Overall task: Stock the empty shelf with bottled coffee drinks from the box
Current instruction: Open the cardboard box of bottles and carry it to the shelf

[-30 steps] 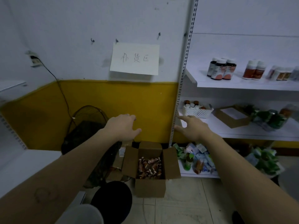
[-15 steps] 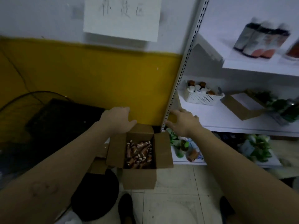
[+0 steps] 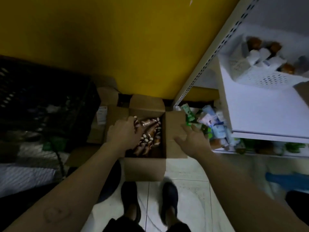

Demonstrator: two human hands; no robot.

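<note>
1. The bottled coffee drinks (image 3: 148,134) lie heaped on their sides, pale caps showing. They fill the open cardboard box (image 3: 143,166), which sits on the floor against the yellow wall, just ahead of the person's shoes.
2. The left hand (image 3: 122,133) is down on the left of the heap with its fingers among the bottles. We cannot tell whether it has closed round one. The right hand (image 3: 194,141) hovers over the box's right flap, fingers spread and holding nothing.
3. We judge this to be a pick from the box. The next move calls for a firm grip round one bottle's body, lifting it free of its neighbours. Then it must be carried right to the white shelf (image 3: 260,114).
4. On that shelf, a white perforated basket (image 3: 260,77) holds small bottles with brown and white tops. The bottom shelf beside the box carries jumbled packets (image 3: 210,124). The black crate (image 3: 41,97) on the left is too dark for us to read.
</note>
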